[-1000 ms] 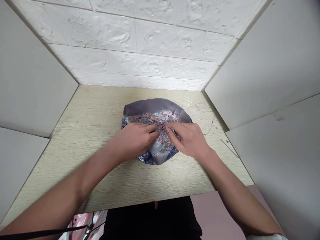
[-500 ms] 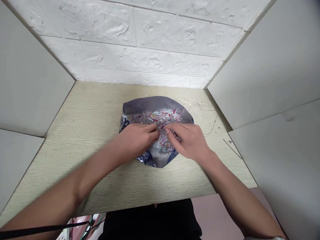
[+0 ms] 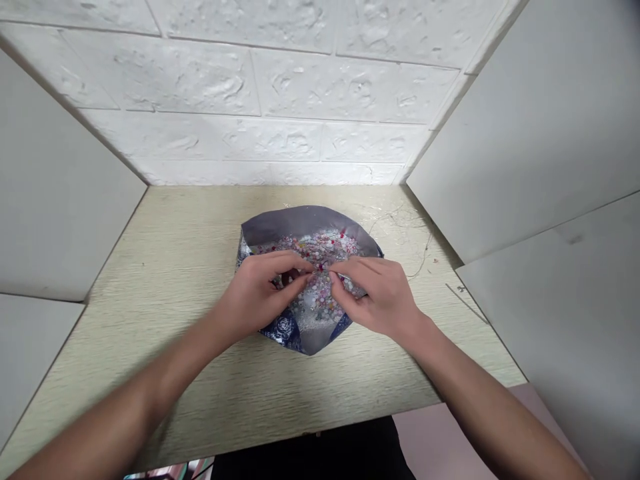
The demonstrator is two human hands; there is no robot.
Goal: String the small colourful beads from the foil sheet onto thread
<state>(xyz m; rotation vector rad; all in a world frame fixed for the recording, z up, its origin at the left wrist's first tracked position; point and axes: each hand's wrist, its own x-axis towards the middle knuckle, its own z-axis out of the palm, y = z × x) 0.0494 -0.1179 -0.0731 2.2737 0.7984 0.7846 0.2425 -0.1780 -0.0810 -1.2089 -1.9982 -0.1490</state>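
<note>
A fabric pouch with grey lining and a blue patterned outside lies wide open on the table. Inside it spreads a heap of small beads, mostly clear, white and pink with some red. Over the heap, my left hand has thumb and fingertips pinched together. My right hand faces it with a similar pinch. A small gap separates the two sets of fingertips, and a red bead shows there; I cannot tell whether it is held. Whatever sits in either pinch is too small to name.
The pale wood-grain table ends at a white brick-pattern wall. Grey panels stand on both sides, including the right panel. Loose thin thread and a thin dark strip lie at the right.
My left hand has turned, so its thumb and finger pinch shows more openly beside the right fingertips. The right hand keeps its pinch. The camera view has tilted up slightly.
</note>
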